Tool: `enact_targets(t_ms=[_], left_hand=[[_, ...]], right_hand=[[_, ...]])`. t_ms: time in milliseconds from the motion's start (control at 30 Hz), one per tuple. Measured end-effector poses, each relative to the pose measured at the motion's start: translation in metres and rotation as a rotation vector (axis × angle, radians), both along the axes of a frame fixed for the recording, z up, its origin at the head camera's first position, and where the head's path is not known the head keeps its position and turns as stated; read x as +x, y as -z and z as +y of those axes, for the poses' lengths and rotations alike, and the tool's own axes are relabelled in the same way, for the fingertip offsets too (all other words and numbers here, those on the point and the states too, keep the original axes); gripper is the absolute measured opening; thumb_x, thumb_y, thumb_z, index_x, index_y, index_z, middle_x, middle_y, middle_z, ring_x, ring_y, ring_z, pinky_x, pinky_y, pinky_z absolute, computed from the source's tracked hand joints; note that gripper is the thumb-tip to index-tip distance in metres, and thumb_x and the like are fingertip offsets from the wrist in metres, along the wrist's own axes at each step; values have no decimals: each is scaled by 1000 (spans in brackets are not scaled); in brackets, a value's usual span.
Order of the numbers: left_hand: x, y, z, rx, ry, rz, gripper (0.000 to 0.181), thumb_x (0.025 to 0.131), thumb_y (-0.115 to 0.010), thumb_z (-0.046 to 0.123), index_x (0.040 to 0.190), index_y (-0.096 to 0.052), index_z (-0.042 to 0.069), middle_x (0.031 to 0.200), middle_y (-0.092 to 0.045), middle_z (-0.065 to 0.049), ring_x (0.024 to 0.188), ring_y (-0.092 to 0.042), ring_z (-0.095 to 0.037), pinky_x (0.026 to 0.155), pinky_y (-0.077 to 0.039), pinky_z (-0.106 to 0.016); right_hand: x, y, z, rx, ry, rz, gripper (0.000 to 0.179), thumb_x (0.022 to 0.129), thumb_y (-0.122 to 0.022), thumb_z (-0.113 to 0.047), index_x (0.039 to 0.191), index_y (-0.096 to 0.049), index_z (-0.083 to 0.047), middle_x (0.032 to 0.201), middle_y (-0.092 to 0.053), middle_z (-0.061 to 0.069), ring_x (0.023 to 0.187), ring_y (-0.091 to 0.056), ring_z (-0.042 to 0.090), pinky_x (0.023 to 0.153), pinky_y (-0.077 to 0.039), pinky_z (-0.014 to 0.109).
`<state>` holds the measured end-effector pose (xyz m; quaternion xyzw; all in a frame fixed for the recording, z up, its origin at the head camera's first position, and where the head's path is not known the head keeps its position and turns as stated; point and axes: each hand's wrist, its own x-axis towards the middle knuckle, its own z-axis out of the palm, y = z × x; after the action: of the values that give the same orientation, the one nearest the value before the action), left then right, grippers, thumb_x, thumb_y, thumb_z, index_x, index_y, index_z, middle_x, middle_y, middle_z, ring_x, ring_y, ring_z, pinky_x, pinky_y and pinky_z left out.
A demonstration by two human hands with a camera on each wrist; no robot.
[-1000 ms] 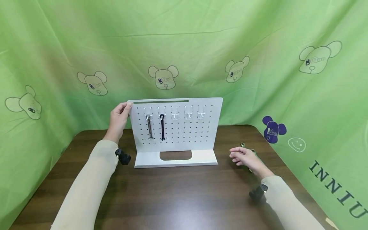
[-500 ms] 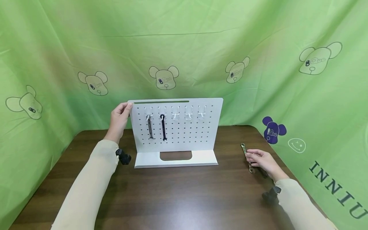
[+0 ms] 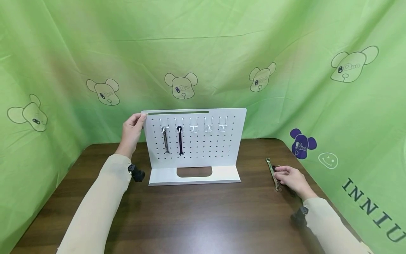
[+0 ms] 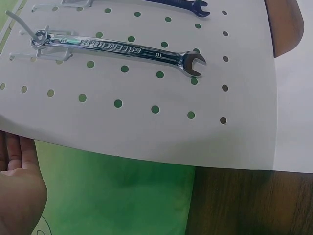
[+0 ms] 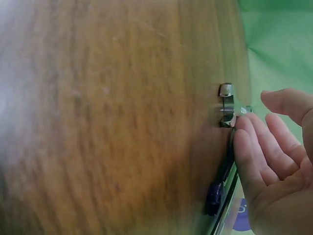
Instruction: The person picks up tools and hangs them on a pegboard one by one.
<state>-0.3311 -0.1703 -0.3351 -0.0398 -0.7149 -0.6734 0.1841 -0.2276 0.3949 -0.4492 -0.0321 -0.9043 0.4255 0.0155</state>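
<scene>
A white pegboard (image 3: 219,143) stands upright on the table, its upper left corner pinched by my left hand (image 3: 130,132), thumb in front. Two combination wrenches hang from its hooks: a chrome wrench (image 4: 112,46) at the left, and a dark wrench (image 3: 180,143) beside it. To the right of the board, another chrome wrench (image 3: 271,170) lies on the table. My right hand (image 3: 293,180) hovers low beside it, over a dark wrench (image 5: 214,196) that it partly covers. In the right wrist view the fingers extend toward the tools, with the thumb held apart.
Three clear hooks (image 3: 208,127) with nothing on them line the board's upper right. The board's foot (image 3: 222,175) projects forward over the brown table (image 3: 190,215). A green patterned curtain (image 3: 219,53) encloses the back and sides.
My right hand has moved right from the table's inner part to the wrenches, uncovering the chrome one. In the last half second it shifted only slightly. My left hand keeps its place on the board.
</scene>
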Motion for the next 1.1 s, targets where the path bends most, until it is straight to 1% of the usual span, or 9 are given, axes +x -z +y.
enact_targets(t_ms=[100,233,433,500,600,767,933,1000,1100], left_hand=[[1,-1,0,-2,0,-3,42,101,-60,40,120,-64,3,104,-61,3,98,-55,-11,93,-47,-28],[0,-1,0,-1,-7,-2,41,101,-60,40,119,-64,3,104,-61,3,97,-55,-11,92,-47,-28],[0,-1,1,-1,-8,6,43,101,-60,40,120,-64,3,103,-61,3,96,-55,-11,91,-47,-27],[0,-1,1,-1,-5,7,43,101,-60,40,121,-64,2,103,-61,3,96,-55,-11,91,-47,-27],[0,-1,0,2,0,6,42,101,-60,39,120,-64,2,103,-61,3,96,-55,-11,91,-47,-27],[1,-1,0,2,-1,7,41,101,-60,40,120,-64,3,103,-61,4,97,-55,-11,92,-47,-27],[0,0,0,3,0,19,42,101,-61,39,120,-64,2,102,-61,4,96,-55,-11,90,-47,-27],[0,0,0,5,3,24,43,101,-61,38,121,-64,1,101,-61,4,95,-55,-11,89,-47,-27],[1,0,0,5,4,26,42,101,-61,38,121,-64,1,101,-61,4,95,-56,-11,89,-47,-27]], right_hand=[[-2,2,-1,83,18,6,47,95,-71,-23,126,-58,9,111,-70,23,79,-66,9,66,-54,23],[-5,4,0,137,25,15,48,93,-74,-26,124,-60,8,108,-71,22,80,-66,12,65,-51,25],[-7,4,-1,188,16,0,52,90,-77,-31,122,-61,8,106,-73,17,94,-68,24,78,-48,33],[-7,4,-1,197,13,-8,53,90,-78,-31,121,-61,8,104,-73,15,96,-68,27,80,-47,35],[-9,4,-1,205,9,-21,53,89,-78,-31,121,-61,8,103,-73,14,92,-68,24,77,-48,35],[-12,1,-1,214,-10,-64,55,89,-78,-30,123,-59,9,98,-74,12,81,-68,16,71,-49,29],[-15,-4,-3,180,-35,-125,56,89,-78,-26,125,-57,12,93,-74,11,73,-69,17,66,-52,30],[-16,-5,-3,167,-30,-149,55,87,-79,-25,124,-59,11,91,-74,10,71,-68,17,66,-52,31],[-17,-8,-4,204,-57,-165,46,87,-79,-26,115,-66,8,85,-73,6,71,-64,15,66,-50,31]])
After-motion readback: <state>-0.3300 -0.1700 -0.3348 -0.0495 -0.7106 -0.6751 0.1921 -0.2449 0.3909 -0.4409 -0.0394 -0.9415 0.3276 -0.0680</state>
